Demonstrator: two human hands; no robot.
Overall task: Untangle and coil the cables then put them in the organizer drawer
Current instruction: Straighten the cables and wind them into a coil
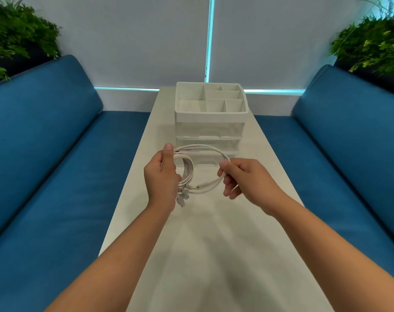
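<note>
Gripping the coiled cables (187, 171), the left hand (162, 176) anchors them while the right hand (241, 176) pinches the outer loop (214, 149), above the table's (214, 255) middle.

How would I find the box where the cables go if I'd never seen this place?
Look for the long white table running between the two blue sofas. At its far end, beyond the hands holding the cables, stands the organizer. It is the only box there: white, with an open tray of little compartments on top and clear drawers stacked below.
</note>
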